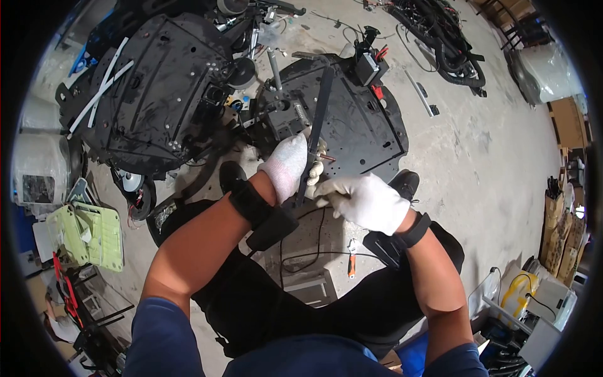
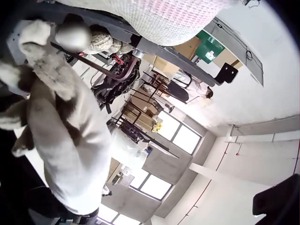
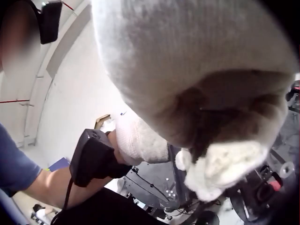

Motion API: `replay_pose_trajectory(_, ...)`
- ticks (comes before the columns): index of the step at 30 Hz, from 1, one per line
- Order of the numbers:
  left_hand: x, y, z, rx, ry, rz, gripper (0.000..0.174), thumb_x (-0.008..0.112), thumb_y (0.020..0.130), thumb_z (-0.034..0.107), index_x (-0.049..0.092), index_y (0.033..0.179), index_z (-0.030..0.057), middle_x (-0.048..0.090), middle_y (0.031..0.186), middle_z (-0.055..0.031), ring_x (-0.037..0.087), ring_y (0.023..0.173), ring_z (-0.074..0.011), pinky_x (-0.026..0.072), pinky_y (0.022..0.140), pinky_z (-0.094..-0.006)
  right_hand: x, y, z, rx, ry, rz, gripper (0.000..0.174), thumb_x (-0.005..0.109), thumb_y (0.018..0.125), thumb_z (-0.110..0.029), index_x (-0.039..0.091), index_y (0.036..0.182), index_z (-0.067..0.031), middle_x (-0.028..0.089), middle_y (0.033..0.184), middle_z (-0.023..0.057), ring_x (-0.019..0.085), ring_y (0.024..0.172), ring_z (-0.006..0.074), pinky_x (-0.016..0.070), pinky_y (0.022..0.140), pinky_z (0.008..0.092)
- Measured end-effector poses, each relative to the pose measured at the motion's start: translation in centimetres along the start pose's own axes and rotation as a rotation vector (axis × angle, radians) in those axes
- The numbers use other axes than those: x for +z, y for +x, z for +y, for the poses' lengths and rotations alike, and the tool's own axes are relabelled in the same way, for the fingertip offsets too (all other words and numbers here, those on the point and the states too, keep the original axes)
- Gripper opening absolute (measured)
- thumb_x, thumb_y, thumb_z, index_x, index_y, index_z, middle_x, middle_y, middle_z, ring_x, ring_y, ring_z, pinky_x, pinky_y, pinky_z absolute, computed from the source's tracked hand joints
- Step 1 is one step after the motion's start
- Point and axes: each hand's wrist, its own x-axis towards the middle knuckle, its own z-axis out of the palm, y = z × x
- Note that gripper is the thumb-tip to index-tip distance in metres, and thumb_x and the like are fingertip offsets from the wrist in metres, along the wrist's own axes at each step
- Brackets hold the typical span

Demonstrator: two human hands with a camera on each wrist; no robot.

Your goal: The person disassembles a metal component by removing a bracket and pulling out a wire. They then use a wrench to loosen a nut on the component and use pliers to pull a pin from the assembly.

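Note:
My left hand (image 1: 287, 164), in a white knit glove, grips a long black metal bar (image 1: 322, 100) that stands at a slant above the floor parts. Its dirty fingertips (image 1: 315, 171) show on the bar's right side. A thin reddish-brown bent rod (image 2: 96, 65) sticks out beside those fingers. Close to the bar's lower end is my gloved right hand (image 1: 367, 201), its fingers bent inward and the fingertips (image 3: 234, 161) stained. I cannot tell whether the right fingers pinch something small. Past the bar's far end, a bracket (image 2: 227, 74) with holes shows in the left wrist view.
A black base plate (image 1: 358, 119) with holes and a spring lies ahead. Another large black panel (image 1: 169, 94) lies to the left, two white strips (image 1: 103, 88) crossed on it. An adjustable wrench (image 1: 352, 259) with an orange handle lies between my legs. Cable bundles (image 1: 449, 47) lie at the far right.

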Motion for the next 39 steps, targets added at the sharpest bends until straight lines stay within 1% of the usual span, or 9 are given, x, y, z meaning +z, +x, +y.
replay_pose_trajectory(2, 0.0, -0.1, -0.1, 0.004, -0.065, -0.035, 0.035, 0.043, 0.091, 0.040, 0.052, 0.078, 0.0087, 0.046, 0.061, -0.0036, 0.043, 0.041, -0.0160, 0.0338, 0.037, -0.0298, -0.6, 0.4, -0.2, 0.054, -0.238, 0.116, 0.021, 0.050, 0.080, -0.008, 0.061, 0.097, -0.0049, 0.061, 0.081, 0.0193, 0.060, 0.078, 0.0355, 0.0485, 0.070, 0.0364)
replay_pose_trajectory(5, -0.1, -0.1, -0.3, -0.025, -0.050, -0.081, 0.036, 0.043, 0.091, 0.041, 0.053, 0.080, 0.0080, 0.046, 0.062, -0.0040, 0.044, 0.042, -0.0171, 0.0349, 0.038, -0.0300, -1.1, 1.0, 0.9, 0.003, -0.313, 0.233, 0.021, 0.052, 0.080, -0.009, 0.060, 0.098, -0.0048, 0.060, 0.083, 0.0208, 0.058, 0.079, 0.0378, 0.0483, 0.069, 0.0375)
replay_pose_trajectory(8, 0.5, -0.5, -0.1, -0.026, -0.062, -0.113, 0.035, 0.042, 0.092, 0.040, 0.053, 0.081, 0.0078, 0.047, 0.065, -0.0043, 0.044, 0.042, -0.0172, 0.0350, 0.037, -0.0295, -1.2, 1.7, 1.2, -0.098, -0.198, 0.384, 0.023, 0.050, 0.079, -0.007, 0.060, 0.100, -0.0037, 0.063, 0.079, 0.0171, 0.062, 0.072, 0.0303, 0.0484, 0.064, 0.0343)
replay_pose_trajectory(11, 0.2, -0.4, -0.2, -0.046, -0.005, -0.128, 0.034, 0.041, 0.092, 0.038, 0.052, 0.083, 0.0077, 0.049, 0.069, -0.0047, 0.044, 0.043, -0.0168, 0.0343, 0.037, -0.0287, -2.3, 1.7, -0.3, 0.120, 0.358, 0.318, 0.030, 0.046, 0.078, -0.001, 0.060, 0.105, -0.0001, 0.062, 0.078, 0.0016, 0.053, 0.063, 0.0060, 0.0431, 0.057, 0.0198)
replay_pose_trajectory(20, 0.0, -0.4, -1.1, -0.016, 0.092, -0.047, 0.029, 0.035, 0.094, 0.033, 0.050, 0.086, 0.0101, 0.049, 0.069, -0.0032, 0.044, 0.043, -0.0146, 0.0339, 0.036, -0.0288, -2.5, 0.4, -1.8, 0.014, 0.542, 0.298, 0.017, 0.067, 0.081, -0.017, 0.061, 0.075, -0.0021, 0.058, 0.065, -0.0026, 0.048, 0.050, 0.0018, 0.0372, 0.044, 0.0169)
replay_pose_trajectory(23, 0.4, 1.0, -2.0, 0.199, 0.121, 0.120, 0.032, 0.035, 0.094, 0.032, 0.052, 0.082, 0.0086, 0.049, 0.064, -0.0025, 0.044, 0.041, -0.0139, 0.0358, 0.036, -0.0301, -1.6, -0.6, -2.7, 0.056, 0.442, 0.112, 0.011, 0.065, 0.082, -0.011, 0.064, 0.087, -0.0019, 0.064, 0.074, 0.0020, 0.054, 0.053, 0.0045, 0.0419, 0.042, 0.0181)
replay_pose_trajectory(28, 0.3, -0.3, 0.1, -0.005, 0.106, 0.015, 0.039, 0.037, 0.092, 0.041, 0.053, 0.081, 0.0074, 0.047, 0.052, -0.0048, 0.042, 0.037, -0.0148, 0.0353, 0.036, -0.0298, -0.8, -0.7, -2.2, 0.061, 0.121, -0.117, 0.026, 0.054, 0.079, 0.000, 0.064, 0.101, -0.0076, 0.068, 0.086, 0.0049, 0.064, 0.066, 0.0104, 0.0502, 0.062, 0.0246)
replay_pose_trajectory(35, 0.4, -0.4, 0.2, -0.020, 0.123, -0.052, 0.040, 0.034, 0.094, 0.041, 0.050, 0.082, 0.0067, 0.043, 0.052, -0.0047, 0.039, 0.036, -0.0163, 0.0344, 0.036, -0.0280, -1.2, 0.1, -1.7, -0.021, -0.431, 0.041, 0.027, 0.051, 0.074, -0.007, 0.063, 0.099, -0.0081, 0.063, 0.081, 0.0165, 0.060, 0.072, 0.0338, 0.0490, 0.067, 0.0372)
replay_pose_trajectory(39, -0.4, -0.4, -0.1, -0.064, -0.003, -0.168, 0.037, 0.036, 0.094, 0.039, 0.050, 0.082, 0.0076, 0.046, 0.060, -0.0037, 0.043, 0.040, -0.0155, 0.0349, 0.037, -0.0274, -1.7, 1.3, 1.1, -0.012, -0.435, 0.172, 0.032, 0.049, 0.076, -0.005, 0.059, 0.106, -0.0064, 0.063, 0.077, 0.0175, 0.062, 0.067, 0.0307, 0.0487, 0.062, 0.0362)
